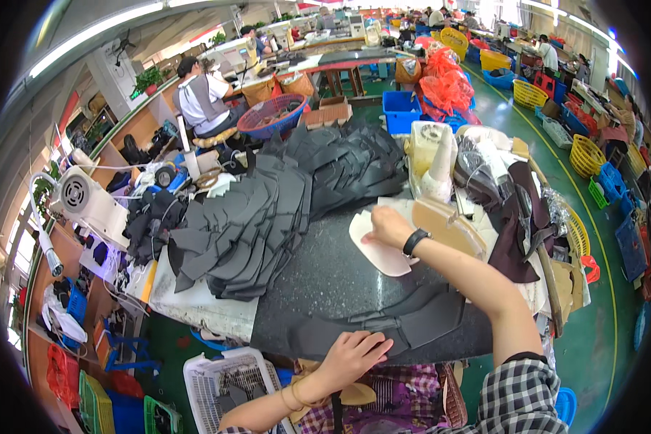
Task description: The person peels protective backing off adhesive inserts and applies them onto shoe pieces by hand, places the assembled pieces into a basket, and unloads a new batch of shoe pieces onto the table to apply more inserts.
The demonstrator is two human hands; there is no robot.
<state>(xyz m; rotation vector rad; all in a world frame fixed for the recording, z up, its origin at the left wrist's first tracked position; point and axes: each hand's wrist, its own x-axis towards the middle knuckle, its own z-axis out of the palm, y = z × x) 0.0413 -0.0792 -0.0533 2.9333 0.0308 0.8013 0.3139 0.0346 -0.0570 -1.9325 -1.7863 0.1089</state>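
Note:
Over the right part of the dark tabletop (333, 267), my right hand (390, 228) is closed on the edge of a cream curved cut-out piece (383, 259). A stack of tan and cream cut pieces (445, 220) lies just to its right. At the near table edge, my left hand (354, 358) lies with its fingers flat on long curved dark grey foam pieces (434, 318). These overlap in a strip along that edge. A large pile of similar dark grey pieces (260, 210) spreads over the left and back of the table.
Behind the tan stack stand a white cone-shaped container (439, 173) and a yellowish plastic jug (423, 145). Dark shoe-like parts (517, 210) crowd the right side. A white basket (228, 362) stands below the table at left. A co-worker (202, 98) sits at far left.

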